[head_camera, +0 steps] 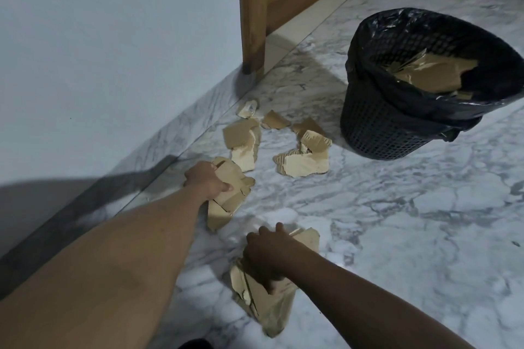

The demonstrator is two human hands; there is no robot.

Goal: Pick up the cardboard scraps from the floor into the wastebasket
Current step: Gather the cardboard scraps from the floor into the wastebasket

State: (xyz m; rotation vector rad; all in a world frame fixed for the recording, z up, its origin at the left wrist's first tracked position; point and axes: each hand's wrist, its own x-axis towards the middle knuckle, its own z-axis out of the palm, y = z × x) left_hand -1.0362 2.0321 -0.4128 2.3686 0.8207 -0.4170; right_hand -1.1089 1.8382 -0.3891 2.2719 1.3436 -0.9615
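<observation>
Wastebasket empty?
No, a big cardboard piece lies inside the wastebasket.

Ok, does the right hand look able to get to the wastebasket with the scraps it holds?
Probably yes. The marble floor between the right hand, gripping its scraps, and the wastebasket is bare, and the lined mouth stands open, with cardboard lying low inside. The person may need to lean forward.

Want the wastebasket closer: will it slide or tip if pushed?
Probably slides: the wastebasket looks like light mesh plastic on smooth marble floor. Pushed near the rim it might tip: it narrows toward the base, with only cardboard showing inside.
</observation>
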